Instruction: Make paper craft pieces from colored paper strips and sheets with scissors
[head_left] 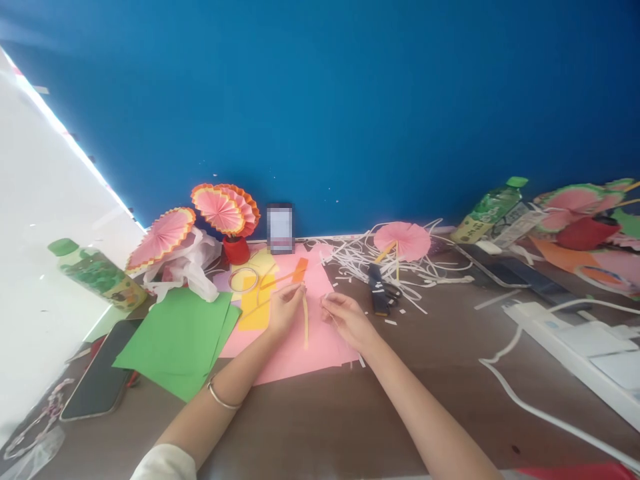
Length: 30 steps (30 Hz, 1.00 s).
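My left hand is closed, pinching the upper end of a narrow yellow paper strip that hangs down over the pink paper. A short way to the right, the fingertips of my right hand are pressed together; whatever they hold is too small to make out. The two hands are apart. Beyond my left hand lie yellow paper and an orange paper piece. A roll of tape rests on the yellow sheets.
Green paper and a dark phone lie at left. Pleated paper flowers stand behind, by a small upright screen. White paper strips, a pink pleated disc and a power strip are at right.
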Tool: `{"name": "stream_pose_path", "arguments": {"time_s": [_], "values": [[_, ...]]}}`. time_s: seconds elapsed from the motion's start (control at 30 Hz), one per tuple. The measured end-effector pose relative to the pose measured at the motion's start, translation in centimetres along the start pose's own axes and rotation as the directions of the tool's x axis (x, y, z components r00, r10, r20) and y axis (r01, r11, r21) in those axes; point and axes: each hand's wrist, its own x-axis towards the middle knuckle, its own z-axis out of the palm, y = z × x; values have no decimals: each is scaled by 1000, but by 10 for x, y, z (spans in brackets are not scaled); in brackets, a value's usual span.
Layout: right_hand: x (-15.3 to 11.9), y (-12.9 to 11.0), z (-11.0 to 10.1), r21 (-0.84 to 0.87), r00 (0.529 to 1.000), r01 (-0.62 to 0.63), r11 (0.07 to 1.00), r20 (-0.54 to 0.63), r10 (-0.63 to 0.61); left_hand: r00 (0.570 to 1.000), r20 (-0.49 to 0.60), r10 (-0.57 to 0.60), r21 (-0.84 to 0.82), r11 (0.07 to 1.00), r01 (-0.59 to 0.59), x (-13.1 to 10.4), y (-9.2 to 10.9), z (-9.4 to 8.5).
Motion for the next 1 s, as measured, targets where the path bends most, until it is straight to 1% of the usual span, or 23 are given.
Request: {"name": "stream_pose_path", "arguments": {"time_s": [0.1,0.2,0.33,0.4,0.5,0.63,0.83,1.0], "values": [[-1,1,1,-40,999,6,999,-46,-8,999,-16,-37,-15,999,37,-1,1,0],[-2,3,4,-142,995,44,989,-82,-56,999,21,-39,-44,998,40,-3,-1,0],[-2,5,7,-304,984,115,946,-96,-150,996,80,-39,-77,996,45,-6,-3,2],[-3,6,8,-345,975,152,926,-101,-198,993,112,-38,-82,995,47,-9,-2,2],[-4,7,9,-367,967,189,911,-94,-238,985,164,-44,-51,997,53,-13,4,3],[-4,9,10,-413,960,188,891,-115,-256,979,196,-56,7,998,55,-16,8,4],[-4,12,12,-402,958,163,901,-156,-243,969,244,-49,-8,999,52,-17,5,4],[-3,12,10,-386,959,163,908,-156,-238,965,259,-48,-37,998,59,-18,4,4]]}}
